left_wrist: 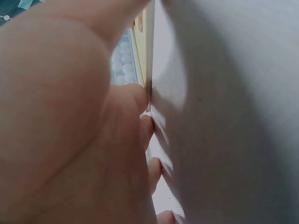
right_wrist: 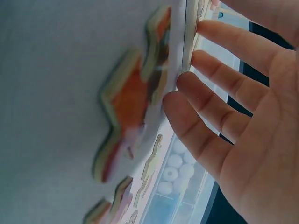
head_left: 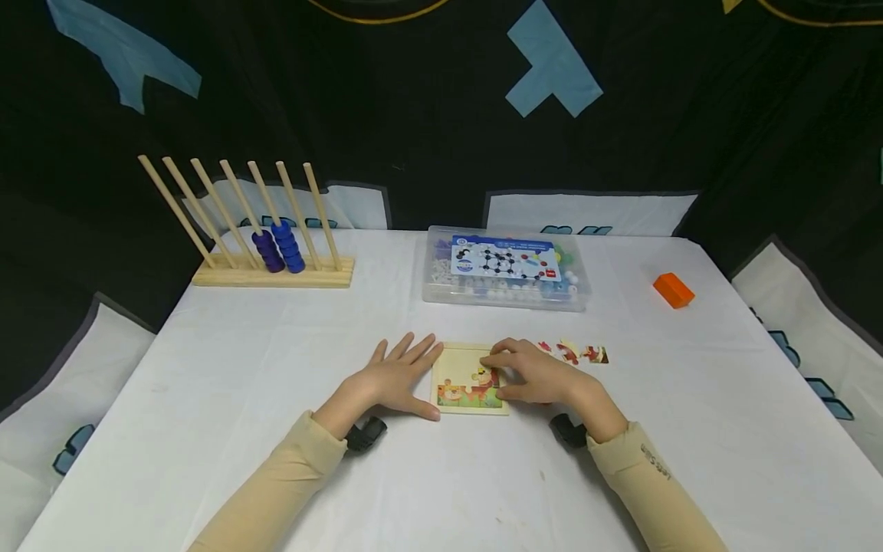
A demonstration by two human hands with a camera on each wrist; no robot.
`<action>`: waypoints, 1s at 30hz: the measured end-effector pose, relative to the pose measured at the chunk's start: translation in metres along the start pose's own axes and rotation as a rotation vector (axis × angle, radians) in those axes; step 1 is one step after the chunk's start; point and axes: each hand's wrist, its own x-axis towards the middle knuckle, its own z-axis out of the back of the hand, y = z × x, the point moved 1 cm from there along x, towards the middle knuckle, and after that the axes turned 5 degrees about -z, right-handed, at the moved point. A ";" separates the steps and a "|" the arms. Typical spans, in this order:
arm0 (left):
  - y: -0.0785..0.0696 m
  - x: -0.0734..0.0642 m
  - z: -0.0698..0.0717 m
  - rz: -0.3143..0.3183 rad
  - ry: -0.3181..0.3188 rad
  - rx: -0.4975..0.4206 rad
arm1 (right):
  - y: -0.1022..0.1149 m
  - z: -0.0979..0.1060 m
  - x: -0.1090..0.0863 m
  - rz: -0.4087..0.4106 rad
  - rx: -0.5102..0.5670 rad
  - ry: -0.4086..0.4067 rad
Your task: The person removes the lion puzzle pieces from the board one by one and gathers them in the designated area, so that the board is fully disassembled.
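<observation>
A square wooden puzzle tray (head_left: 451, 356) lies on the table, with picture pieces (head_left: 464, 395) along its lower part and one standing higher at the right. My left hand (head_left: 395, 381) rests flat beside it, fingers spread, fingertips right at its left edge. Over the tray's right side is my right hand (head_left: 534, 374), its thumb and index fingertip at the upper right piece (head_left: 486, 377). In the right wrist view its fingers (right_wrist: 212, 70) extend to the tray's edge. Loose puzzle pieces (right_wrist: 128, 100) lie under that hand, and several more (head_left: 595, 354) lie beyond it.
Behind the tray sits a clear plastic case (head_left: 507, 295) of small balls, with a printed card. A wooden peg rack (head_left: 272, 277) with purple and blue rings stands at the back left. An orange block (head_left: 673, 290) lies at the right on the white-covered table (head_left: 441, 491).
</observation>
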 end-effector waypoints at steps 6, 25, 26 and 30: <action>0.000 -0.001 0.001 -0.007 -0.002 0.004 | 0.000 0.001 0.001 -0.002 0.014 -0.007; 0.000 -0.002 0.001 -0.003 -0.002 -0.007 | 0.004 0.001 0.007 0.000 0.133 -0.019; 0.000 -0.002 0.001 -0.004 -0.002 -0.007 | 0.004 0.001 0.007 0.000 0.131 -0.019; 0.000 -0.001 0.001 -0.002 -0.001 -0.003 | 0.005 0.002 0.007 -0.011 0.127 -0.021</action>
